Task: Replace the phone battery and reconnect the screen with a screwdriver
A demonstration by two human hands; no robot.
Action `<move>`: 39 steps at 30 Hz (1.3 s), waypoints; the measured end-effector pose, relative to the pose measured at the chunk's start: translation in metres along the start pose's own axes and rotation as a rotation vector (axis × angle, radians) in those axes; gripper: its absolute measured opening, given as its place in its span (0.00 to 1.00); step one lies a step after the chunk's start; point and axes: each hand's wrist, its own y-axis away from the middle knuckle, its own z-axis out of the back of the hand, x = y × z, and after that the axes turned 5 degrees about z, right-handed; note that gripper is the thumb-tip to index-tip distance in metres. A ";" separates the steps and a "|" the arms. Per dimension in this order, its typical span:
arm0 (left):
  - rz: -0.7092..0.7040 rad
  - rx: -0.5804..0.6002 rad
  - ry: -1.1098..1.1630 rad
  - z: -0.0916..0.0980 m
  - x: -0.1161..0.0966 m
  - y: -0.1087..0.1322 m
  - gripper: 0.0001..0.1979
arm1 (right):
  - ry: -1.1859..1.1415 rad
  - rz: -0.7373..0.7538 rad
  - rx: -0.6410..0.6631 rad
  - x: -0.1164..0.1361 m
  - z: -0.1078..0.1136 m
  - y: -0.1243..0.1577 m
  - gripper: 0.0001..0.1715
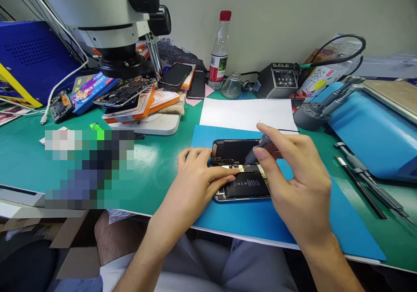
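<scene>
An opened phone (239,183) lies on a blue mat (260,218), its black battery and inner parts showing. My left hand (198,175) rests on the phone's left side, fingers laid flat across it, holding it down. My right hand (293,175) pinches a thin grey screwdriver (257,149) whose tip points down into the phone's upper middle.
A microscope (114,23) stands at the back left over stacked phones and boxes (137,101). A white sheet (247,114), a water bottle (220,51), a glass jar (232,86) and a soldering station (280,80) sit behind. Tweezers and tools (365,179) lie to the right.
</scene>
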 end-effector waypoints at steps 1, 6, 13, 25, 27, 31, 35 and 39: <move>-0.005 -0.004 0.003 -0.001 0.000 0.000 0.16 | -0.005 0.002 0.001 0.000 0.000 0.000 0.26; -0.012 -0.014 0.017 -0.003 0.001 0.000 0.16 | -0.004 0.007 -0.002 -0.001 0.000 0.002 0.26; 0.005 0.011 0.039 -0.002 -0.001 0.000 0.15 | 0.024 0.046 0.060 0.002 0.000 0.007 0.33; 0.012 0.016 0.019 -0.004 -0.001 -0.001 0.16 | 0.036 0.012 0.098 -0.001 -0.001 0.013 0.31; 0.006 0.010 0.004 -0.006 0.000 -0.001 0.16 | 0.044 0.001 0.101 0.000 -0.001 0.014 0.30; -0.012 -0.017 -0.032 -0.011 0.003 -0.001 0.18 | 0.070 0.001 0.119 0.001 0.000 0.015 0.30; -0.024 -0.041 -0.046 -0.015 0.006 0.000 0.18 | 0.043 0.002 0.125 0.002 0.001 0.015 0.32; -0.041 -0.068 -0.039 -0.017 0.009 0.000 0.16 | 0.042 0.000 0.121 0.003 0.002 0.015 0.29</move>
